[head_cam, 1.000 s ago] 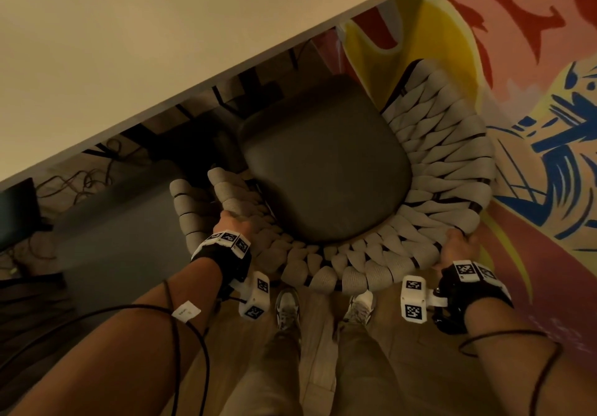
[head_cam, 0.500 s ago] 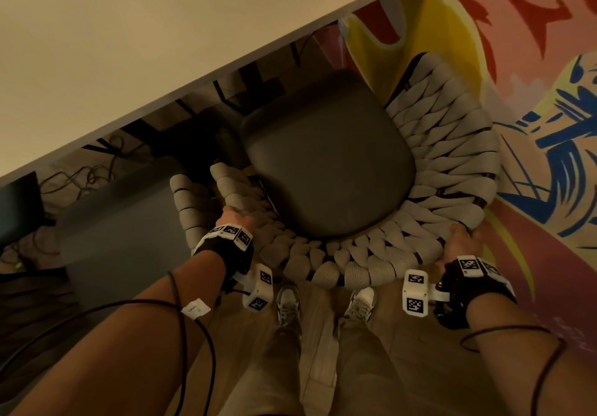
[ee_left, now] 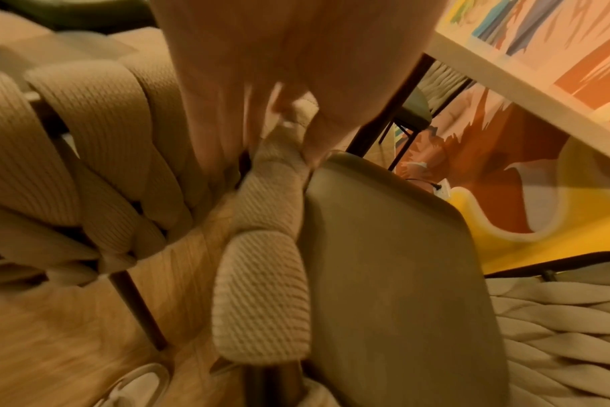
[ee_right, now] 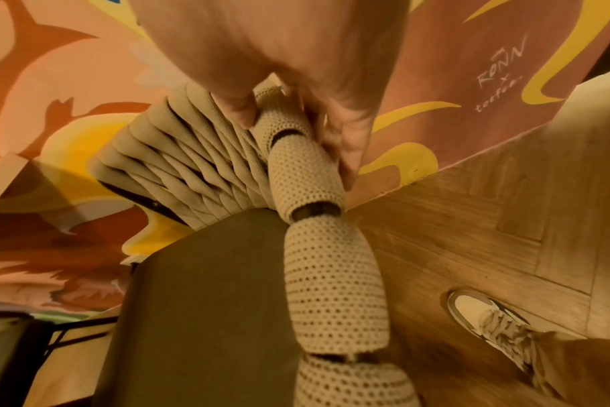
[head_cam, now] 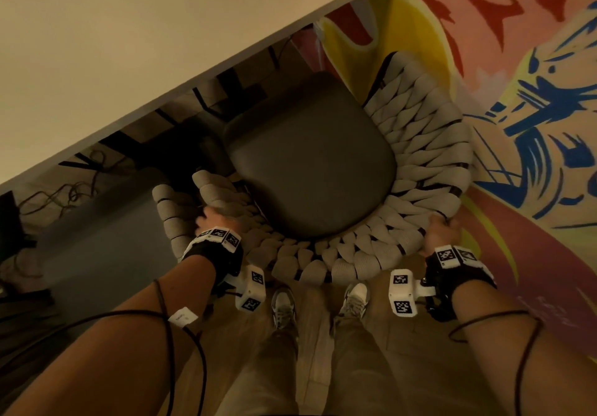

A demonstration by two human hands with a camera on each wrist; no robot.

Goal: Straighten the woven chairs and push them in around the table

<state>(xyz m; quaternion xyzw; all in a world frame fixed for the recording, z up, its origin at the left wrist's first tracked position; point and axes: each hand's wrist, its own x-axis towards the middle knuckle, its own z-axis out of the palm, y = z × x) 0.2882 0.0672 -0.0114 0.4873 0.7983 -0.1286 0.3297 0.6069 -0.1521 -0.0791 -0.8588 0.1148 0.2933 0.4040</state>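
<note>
Mural wall (head_cam: 484, 28) beside white table (head_cam: 129, 44). Woven chair (head_cam: 420, 157) part-tucked under its edge; your left hand (head_cam: 214, 218) and right hand (head_cam: 441, 233) both grip the wrapped back rim.

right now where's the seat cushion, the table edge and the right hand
seat cushion (head_cam: 310, 163): head view, middle of the dark pad.
table (head_cam: 200, 73): head view, its pale front edge.
right hand (head_cam: 441, 231): head view, back of the hand, on the woven chair (head_cam: 429, 144) rim.
</note>
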